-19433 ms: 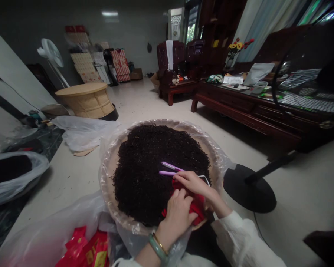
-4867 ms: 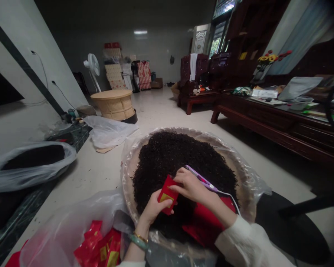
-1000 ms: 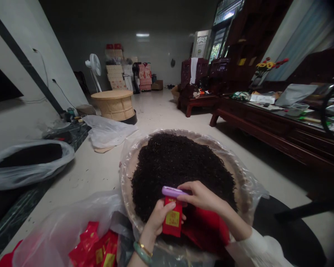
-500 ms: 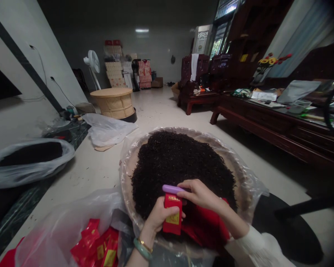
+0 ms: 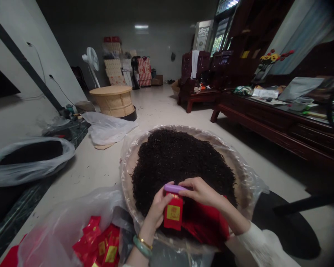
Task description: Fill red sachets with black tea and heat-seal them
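Note:
A small red packet (image 5: 173,216) with a yellow label is pinched upright in my left hand (image 5: 158,207), over the near edge of a round basket (image 5: 126,174) lined with clear plastic and heaped with dark loose tea leaves (image 5: 180,159). My right hand (image 5: 202,191) grips a purple handheld clamp tool (image 5: 174,188) whose jaws sit across the packet's top edge. A stack of flat red packets (image 5: 206,222) lies under my right wrist on the basket.
A clear plastic bag with several red packets (image 5: 100,248) lies at lower left. Another bag of dark tea (image 5: 30,159) sits on the left. A round wooden tub (image 5: 114,100), a fan (image 5: 90,63) and dark wooden furniture (image 5: 267,118) stand further off.
The purple tool has come down onto the packet's top edge over the last second. Earlier my hands were opening and handling the packet over the tea.

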Tool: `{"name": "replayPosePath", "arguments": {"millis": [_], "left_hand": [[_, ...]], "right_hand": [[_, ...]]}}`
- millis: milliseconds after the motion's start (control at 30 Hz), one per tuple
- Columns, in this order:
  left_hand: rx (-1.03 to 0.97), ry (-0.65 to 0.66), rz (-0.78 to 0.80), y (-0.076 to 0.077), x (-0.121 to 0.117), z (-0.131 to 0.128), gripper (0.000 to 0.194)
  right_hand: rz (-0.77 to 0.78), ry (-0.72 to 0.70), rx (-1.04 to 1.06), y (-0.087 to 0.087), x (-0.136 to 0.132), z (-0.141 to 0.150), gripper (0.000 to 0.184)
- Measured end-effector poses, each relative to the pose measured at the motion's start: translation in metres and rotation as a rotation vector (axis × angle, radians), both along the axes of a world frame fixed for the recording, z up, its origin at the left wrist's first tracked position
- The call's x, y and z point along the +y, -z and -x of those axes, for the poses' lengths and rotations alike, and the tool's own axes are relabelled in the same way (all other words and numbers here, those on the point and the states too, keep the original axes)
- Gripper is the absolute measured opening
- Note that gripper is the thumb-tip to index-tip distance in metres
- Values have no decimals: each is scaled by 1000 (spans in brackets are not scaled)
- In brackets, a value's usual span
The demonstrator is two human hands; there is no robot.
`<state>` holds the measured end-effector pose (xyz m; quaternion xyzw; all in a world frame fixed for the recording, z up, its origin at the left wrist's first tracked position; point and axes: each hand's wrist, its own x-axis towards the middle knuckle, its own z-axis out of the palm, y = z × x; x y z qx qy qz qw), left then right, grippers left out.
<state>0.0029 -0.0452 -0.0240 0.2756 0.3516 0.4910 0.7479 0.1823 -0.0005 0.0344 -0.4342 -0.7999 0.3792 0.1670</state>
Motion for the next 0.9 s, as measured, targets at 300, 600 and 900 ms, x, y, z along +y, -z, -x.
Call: {"name": "replayPosePath", "arguments": {"millis": [300,600,900], "left_hand": [[-10,-160,-25,-8,7,-4,41],[-2,-178,16,-13,5,-6,43],[71,-183,-24,-12,5,-6,42]], "right_hand": [[-6,-16,-1,-2,-1,3,36],[-2,20,-31,-2,-4,8,38],[-21,58,-32,-2,-6,16,52]]}}
